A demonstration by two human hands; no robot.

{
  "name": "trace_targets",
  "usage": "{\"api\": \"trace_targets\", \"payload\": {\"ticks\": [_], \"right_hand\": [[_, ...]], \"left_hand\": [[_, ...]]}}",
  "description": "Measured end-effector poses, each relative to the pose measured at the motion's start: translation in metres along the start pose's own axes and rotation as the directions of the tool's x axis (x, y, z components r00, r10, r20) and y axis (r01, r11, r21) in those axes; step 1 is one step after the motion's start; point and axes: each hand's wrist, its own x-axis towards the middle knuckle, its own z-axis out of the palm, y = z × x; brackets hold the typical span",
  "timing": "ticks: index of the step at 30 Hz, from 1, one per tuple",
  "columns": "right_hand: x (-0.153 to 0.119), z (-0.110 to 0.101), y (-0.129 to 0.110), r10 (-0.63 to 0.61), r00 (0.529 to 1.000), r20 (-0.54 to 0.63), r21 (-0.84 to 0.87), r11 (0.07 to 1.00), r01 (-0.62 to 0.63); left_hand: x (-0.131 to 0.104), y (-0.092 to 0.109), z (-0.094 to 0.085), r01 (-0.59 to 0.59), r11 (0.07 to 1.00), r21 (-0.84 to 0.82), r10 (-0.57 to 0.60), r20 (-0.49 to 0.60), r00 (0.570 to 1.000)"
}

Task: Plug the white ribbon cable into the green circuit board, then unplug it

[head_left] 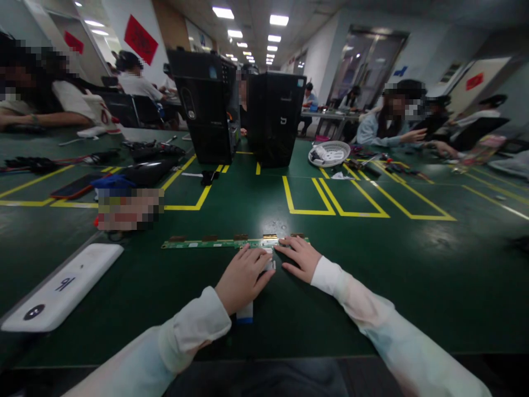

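- Fingers (257,263) of the left hand (242,278) are laid half-curled over a small white part at the near edge of the long, narrow green circuit board strip (215,242); whether that part is pinched or only pressed cannot be told.
- Fingers of the right hand (301,258) are spread flat and narrow, their tips touching the strip's right end, with nothing closed in them.
- The strip lies flat on the dark green table (392,264), straight ahead of the person and just beyond both hands.
- A white flat ribbon with a blue end (245,314) shows below the left hand, lying toward the person; its upper part is hidden by the hand.
- For the step in hand, judged to be the seating or freeing of that ribbon at the strip, the board is best held down by the right fingertips while the left ones work evenly, square to the edge, so that nothing is bent.
- Pressure is best kept off the brown tabs along the far edge.
- Counted: one green strip; five brown tabs on it, as far as can be made out; one ribbon; two hands of the person.
- Also counted: two black upright computer cases (275,118) at the far side, one white round basket (329,153), one white oblong device (61,286) at the near left.
- Several other people are seated around the table; their hands are well apart from the strip.
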Motion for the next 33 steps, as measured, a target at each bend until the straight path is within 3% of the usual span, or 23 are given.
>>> {"api": "trace_targets", "payload": {"ticks": [7,11,15,20,29,33], "right_hand": [[-0.001,0.004,0.001,0.023,1.000,0.005,-0.014,1.000,-0.023],[-0.001,0.006,0.002,0.033,0.999,0.003,-0.017,0.999,-0.033],[-0.001,0.009,0.002,0.032,0.999,-0.016,-0.017,0.999,-0.032],[-0.001,0.009,0.001,0.035,0.999,-0.033,-0.022,0.999,-0.036],[0.007,0.004,-0.021,-0.099,0.989,-0.114,0.040,0.994,0.104],[0.012,0.009,-0.038,-0.053,0.997,-0.063,0.030,0.998,0.055]], "left_hand": [[-0.017,-0.007,-0.019,0.118,0.987,0.107,-0.108,-0.091,0.990],[-0.055,-0.023,-0.029,0.269,0.948,0.168,-0.256,-0.092,0.962],[-0.106,-0.052,-0.032,0.456,0.871,0.183,-0.433,-0.152,0.888],[-0.148,-0.079,-0.027,0.553,0.798,0.240,-0.495,-0.261,0.829],[-0.139,-0.077,-0.025,0.612,0.753,0.241,-0.547,-0.288,0.786],[-0.138,-0.078,-0.023,0.596,0.761,0.255,-0.527,-0.292,0.798]]}}
